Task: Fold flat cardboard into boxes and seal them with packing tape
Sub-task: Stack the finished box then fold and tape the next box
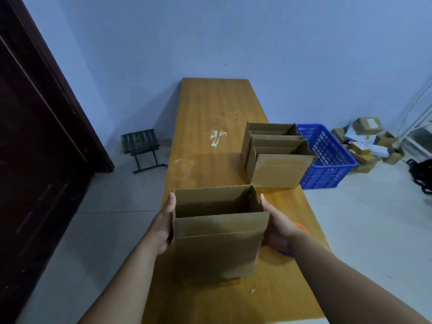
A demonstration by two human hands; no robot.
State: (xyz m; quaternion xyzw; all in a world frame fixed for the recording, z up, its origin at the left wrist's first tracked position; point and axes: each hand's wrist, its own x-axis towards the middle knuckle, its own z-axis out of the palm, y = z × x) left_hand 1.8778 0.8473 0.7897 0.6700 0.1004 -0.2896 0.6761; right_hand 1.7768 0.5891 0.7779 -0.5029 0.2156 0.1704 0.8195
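Note:
An open-topped brown cardboard box [217, 249] stands upright at the near end of the wooden table [210, 108], its top flaps raised. My left hand [163, 225] presses flat against its left side and my right hand [278, 228] against its right side, so the box is held between both palms. Behind my right wrist a bit of orange and blue shows on the table, likely a tape dispenser [300, 226], mostly hidden. Two more formed boxes [277, 157] with open tops stand in a row at the table's right edge, farther away.
A blue plastic crate [327, 157] sits on the floor right of the table. Loose parcels [367, 141] are piled in the far right corner. A small dark folding stool [140, 146] stands left of the table, and a dark wooden door [35, 136] fills the left.

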